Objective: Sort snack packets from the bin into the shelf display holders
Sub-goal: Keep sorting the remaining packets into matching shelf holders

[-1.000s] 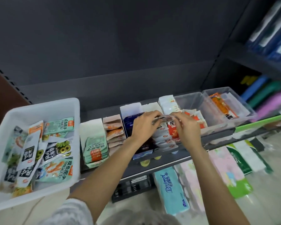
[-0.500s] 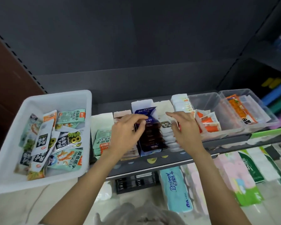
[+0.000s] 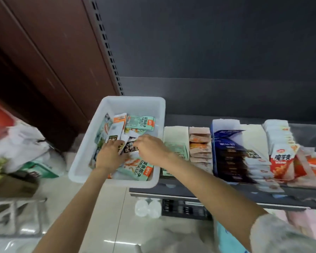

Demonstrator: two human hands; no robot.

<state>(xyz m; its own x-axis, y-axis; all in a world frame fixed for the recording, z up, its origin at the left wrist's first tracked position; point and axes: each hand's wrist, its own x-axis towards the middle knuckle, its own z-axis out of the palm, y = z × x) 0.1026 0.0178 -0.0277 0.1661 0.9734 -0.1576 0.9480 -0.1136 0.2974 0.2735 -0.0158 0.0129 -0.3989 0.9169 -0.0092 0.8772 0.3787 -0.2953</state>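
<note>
- My left hand [image 3: 110, 155] and right hand [image 3: 150, 149] are in the white bin [image 3: 106, 106], fingers pinching one black-and-white packet [image 3: 129, 147].
- Display holders [image 3: 224, 152] stand at 3 o'clock from the bin.

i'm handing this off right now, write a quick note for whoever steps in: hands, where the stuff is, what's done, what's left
Left hand: in the white bin, fingers curled on the packet pile; its exact grip is unclear.
Right hand: reaches across into the bin and pinches a black-and-white packet.
Things: loose packets remain in the bin, among them a mint-green packet at the back. The bin sits at the left end of the shelf.
Done: the shelf holders already carry rows, such as the dark blue row and the red-and-white row.
Left: lift this packet out, file it in its matching holder, then work through the remaining packets.
</note>
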